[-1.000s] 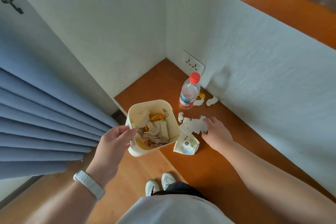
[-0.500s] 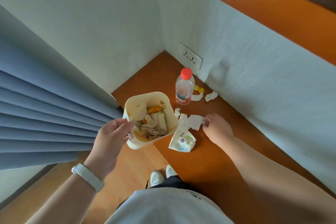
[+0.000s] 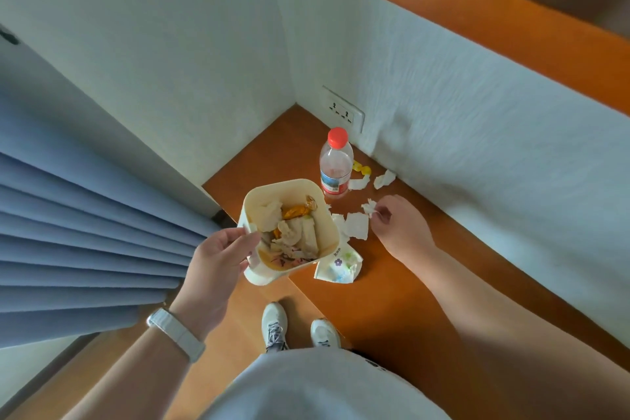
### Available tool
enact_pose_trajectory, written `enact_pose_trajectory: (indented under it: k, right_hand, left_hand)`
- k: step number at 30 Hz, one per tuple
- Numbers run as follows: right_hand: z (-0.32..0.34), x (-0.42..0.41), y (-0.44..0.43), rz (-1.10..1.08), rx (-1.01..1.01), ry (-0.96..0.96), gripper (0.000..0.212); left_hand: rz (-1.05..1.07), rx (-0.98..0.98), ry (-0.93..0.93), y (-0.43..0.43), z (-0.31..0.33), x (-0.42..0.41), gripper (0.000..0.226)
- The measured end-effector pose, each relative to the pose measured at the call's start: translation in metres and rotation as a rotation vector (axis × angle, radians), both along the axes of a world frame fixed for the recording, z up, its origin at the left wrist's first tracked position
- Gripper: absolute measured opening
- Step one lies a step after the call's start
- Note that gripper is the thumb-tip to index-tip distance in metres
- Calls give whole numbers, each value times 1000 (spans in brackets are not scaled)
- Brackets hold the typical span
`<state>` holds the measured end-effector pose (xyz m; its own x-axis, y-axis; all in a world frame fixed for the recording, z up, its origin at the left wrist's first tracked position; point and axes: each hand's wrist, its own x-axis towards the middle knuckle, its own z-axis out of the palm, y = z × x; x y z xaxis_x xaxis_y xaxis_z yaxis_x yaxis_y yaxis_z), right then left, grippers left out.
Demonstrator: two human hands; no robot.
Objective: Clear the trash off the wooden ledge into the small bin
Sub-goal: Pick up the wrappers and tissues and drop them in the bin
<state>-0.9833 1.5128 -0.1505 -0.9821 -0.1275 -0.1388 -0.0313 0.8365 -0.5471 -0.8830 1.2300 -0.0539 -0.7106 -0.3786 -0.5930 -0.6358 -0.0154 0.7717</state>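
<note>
The wooden ledge (image 3: 392, 283) is running into a corner between two white, rough-looking walls; a wall socket (image 3: 344, 109) is sitting low on the right wall, just above the wood; a blue curtain (image 3: 85, 232) is hanging in folds at the left, and a lighter wooden floor (image 3: 238, 317) is showing below, where the person's white shoes (image 3: 274, 324) are standing.

On the ledge a plastic bottle (image 3: 335, 167) with a red cap is standing upright near the corner; small yellow bits (image 3: 361, 168) are lying just beside it, and two torn tissue scraps (image 3: 383, 178) are lying near the wall; a larger torn tissue (image 3: 356, 225) is lying flat beside the bin, and a soft packet (image 3: 337, 268) with a purple flower is lying at the ledge's edge, partly under the bin.

The small bin (image 3: 283, 182) is cream-coloured and square with rounded corners, and it is filled with crumpled tissues and an orange wrapper; it is being held at the ledge's left edge, partly over the floor; whether it is touching the wood, I cannot tell.

The left hand (image 3: 218, 266), with a white band (image 3: 177, 334) on the wrist, is gripping the bin's near wall with curled fingers; the right hand (image 3: 402, 225) is pinching a small tissue piece (image 3: 369, 206) between the thumb and a fingertip, just above the ledge.
</note>
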Motion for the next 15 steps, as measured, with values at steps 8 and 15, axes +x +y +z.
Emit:
enact_pose_trajectory:
  k: [8,15]
  right_hand:
    - [64,2,-71,265,-192,182,5]
    - [85,-8,-116,522,-183,161,12]
  left_hand:
    - [-45,6,-2,-10,0,-2,21]
    - [-68,11,-3,-17,-3,-10,19]
